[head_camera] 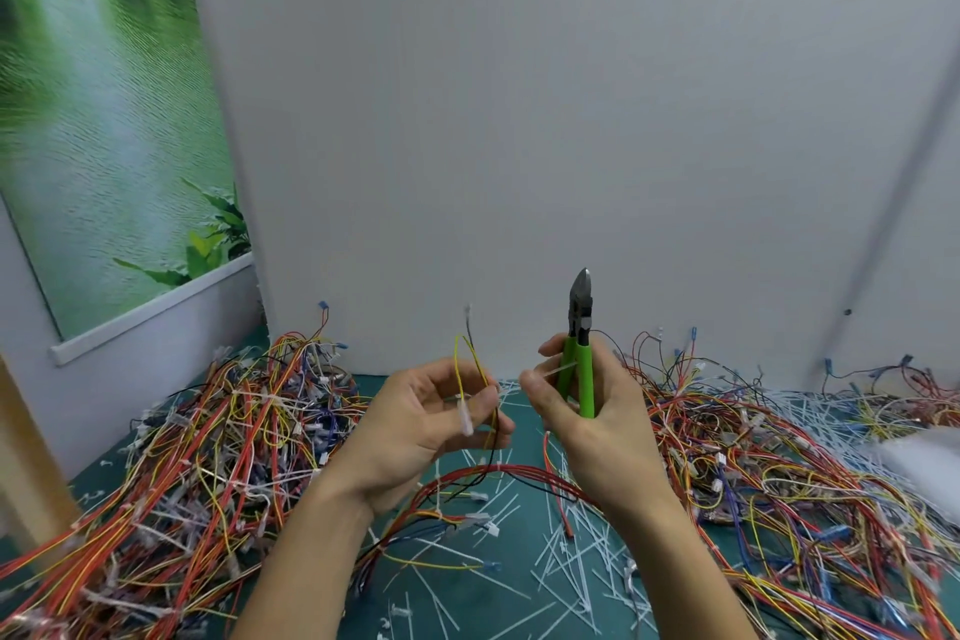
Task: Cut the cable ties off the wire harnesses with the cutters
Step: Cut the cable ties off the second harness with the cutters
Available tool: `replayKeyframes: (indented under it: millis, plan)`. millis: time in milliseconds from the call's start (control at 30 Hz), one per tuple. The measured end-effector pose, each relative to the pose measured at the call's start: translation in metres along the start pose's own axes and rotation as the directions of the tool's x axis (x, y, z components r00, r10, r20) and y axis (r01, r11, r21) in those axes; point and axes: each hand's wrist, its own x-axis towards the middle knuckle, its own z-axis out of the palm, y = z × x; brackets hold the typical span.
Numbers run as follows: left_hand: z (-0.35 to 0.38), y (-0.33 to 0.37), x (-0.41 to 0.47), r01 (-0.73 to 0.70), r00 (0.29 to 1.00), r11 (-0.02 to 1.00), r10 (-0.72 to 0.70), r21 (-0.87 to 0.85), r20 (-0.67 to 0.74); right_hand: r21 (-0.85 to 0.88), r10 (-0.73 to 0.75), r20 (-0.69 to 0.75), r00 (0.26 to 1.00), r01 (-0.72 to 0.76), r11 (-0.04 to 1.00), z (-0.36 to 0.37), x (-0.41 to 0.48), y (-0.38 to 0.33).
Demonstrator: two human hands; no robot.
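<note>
1. The cutters [581,327] stand upright at the centre of the frame, just right of the middle. Their green handles are together and their dark blades meet in a point; any marking on the head is too small to read.
2. The right hand [587,411] curls its fingers round the handles and also pinches a white cable tie [551,371] between thumb and forefinger.
3. Just to the left, apart from it, the left hand [431,421] pinches the thin yellow and black wires of a wire harness [470,364]. The wires loop above the fingers, then trail down to the table [524,437].
4. Loose ties [571,561] lie scattered on the green table below the hands.
5. Tangled heaps of harnesses fill the lower left [234,431] and lower right [753,457] of the frame.
6. A white wall [519,120] rises behind, with a green leafy poster [104,120] at upper left.
</note>
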Motion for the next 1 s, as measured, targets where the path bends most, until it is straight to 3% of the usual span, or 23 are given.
replayKeyframes:
  millis: [167, 300, 1000]
  plan:
    - [0.001, 0.007, 0.002, -0.167, 0.973, 0.983, 0.15, -0.082, -0.177, -0.135, 0.121, 0.166, 0.979, -0.099, 0.986, -0.01, 0.001, 0.001]
    - [0.004, 0.01, 0.003, -0.259, 0.929, 0.964, 0.233, -0.057, -0.286, -0.247, 0.169, 0.366, 0.915, -0.08, 0.966, -0.013, -0.001, 0.0]
    - [0.003, 0.016, 0.001, -0.389, 0.817, 0.921, 0.35, 0.009, -0.459, -0.246, 0.176, 0.558, 0.811, -0.041, 0.968, -0.027, -0.001, -0.01]
